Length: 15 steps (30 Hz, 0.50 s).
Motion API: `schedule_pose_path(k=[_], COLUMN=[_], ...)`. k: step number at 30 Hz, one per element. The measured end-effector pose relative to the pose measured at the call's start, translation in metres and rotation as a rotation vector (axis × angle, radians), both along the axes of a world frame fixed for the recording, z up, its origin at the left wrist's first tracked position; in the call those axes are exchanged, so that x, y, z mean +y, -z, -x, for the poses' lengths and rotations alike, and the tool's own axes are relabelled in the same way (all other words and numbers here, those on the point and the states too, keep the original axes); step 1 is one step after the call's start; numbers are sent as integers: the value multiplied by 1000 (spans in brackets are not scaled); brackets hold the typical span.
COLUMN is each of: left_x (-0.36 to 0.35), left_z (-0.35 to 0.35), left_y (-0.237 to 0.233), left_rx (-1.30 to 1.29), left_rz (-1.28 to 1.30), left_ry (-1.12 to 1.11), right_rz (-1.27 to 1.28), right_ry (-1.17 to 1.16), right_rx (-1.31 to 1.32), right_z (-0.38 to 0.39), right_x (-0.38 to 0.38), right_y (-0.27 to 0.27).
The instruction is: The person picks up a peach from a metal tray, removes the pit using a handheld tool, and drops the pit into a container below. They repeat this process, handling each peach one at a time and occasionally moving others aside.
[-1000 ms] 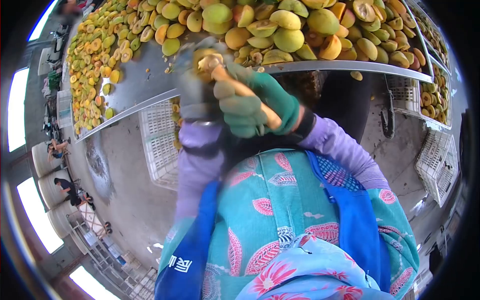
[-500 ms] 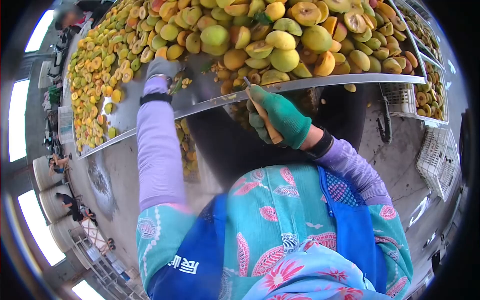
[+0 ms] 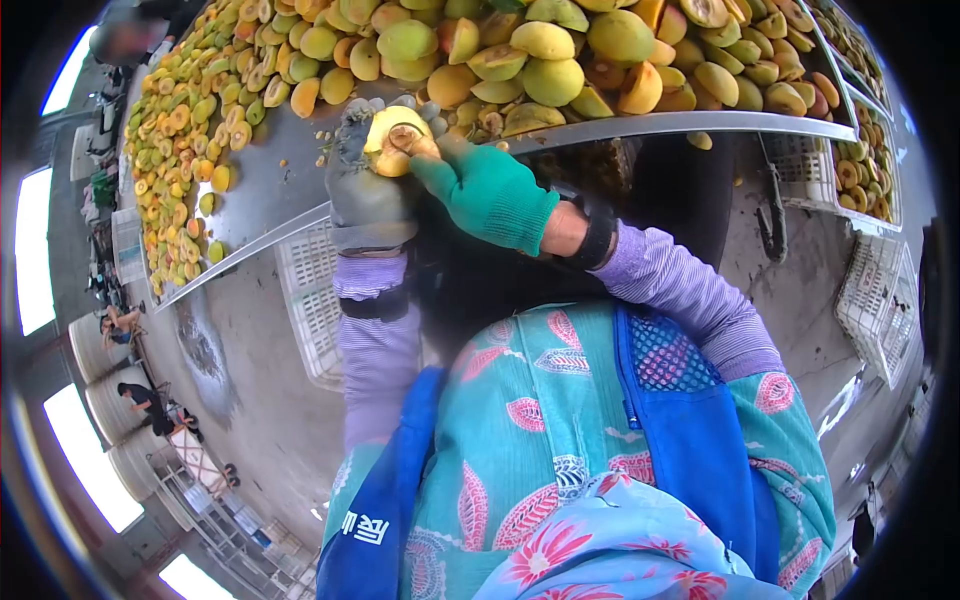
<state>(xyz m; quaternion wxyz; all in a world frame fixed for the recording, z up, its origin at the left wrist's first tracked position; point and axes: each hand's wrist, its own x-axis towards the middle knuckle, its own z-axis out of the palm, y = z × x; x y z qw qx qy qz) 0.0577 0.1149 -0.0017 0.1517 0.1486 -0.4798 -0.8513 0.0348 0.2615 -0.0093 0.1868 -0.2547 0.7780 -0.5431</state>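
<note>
My left hand (image 3: 370, 205), in a grey glove, grips a cut yellow peach (image 3: 383, 130) at the metal table's front edge. The brown pit area of the cut face shows. My right hand (image 3: 495, 195), in a green glove, is closed against the fruit's right side, with its thumb on it. The wooden-handled knife seen in this hand earlier is hidden now. Beyond both hands, a heap of yellow-green peaches (image 3: 550, 85), many of them halved, covers much of the metal table (image 3: 270, 175).
The table's raised metal rim (image 3: 650, 124) runs across in front of me. White crates stand below left (image 3: 310, 300) and on the floor at right (image 3: 875, 310); a fruit-filled crate (image 3: 800, 195) is beside the table's right end. Other people (image 3: 145, 400) are far left.
My left hand has come back from the tabletop towards the rim and now holds a peach. My right hand has moved left to meet it, and the knife has gone out of sight.
</note>
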Motion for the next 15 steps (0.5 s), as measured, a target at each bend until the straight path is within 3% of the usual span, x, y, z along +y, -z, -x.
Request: schedule_pose_path(k=[1,3,5,7,10,13,15], left_x=[-1,3,7,4,10,11,15], left_z=[0,1,-1,-1,6,12,14], left_y=[10,10,3,17,20,16,4], left_rx=[3,19,46,26,93,46,-206], left_rz=[266,276,-231,443,924,698,525], left_ry=[-16,-28,-20,-84,-149,-19,-71], right_rz=[39,122,133,200,372,464,419], right_ry=[28,74,63,56,39,-9,-28], right_rx=[-12,-33,-48,-161,-415,-526,-556], right_z=[-1,-3,-5,-9,-9,-5,-6], right_x=[1,-2,-6,-11,-13,-6,-4], right_y=[3,12,15,17,21,28,24])
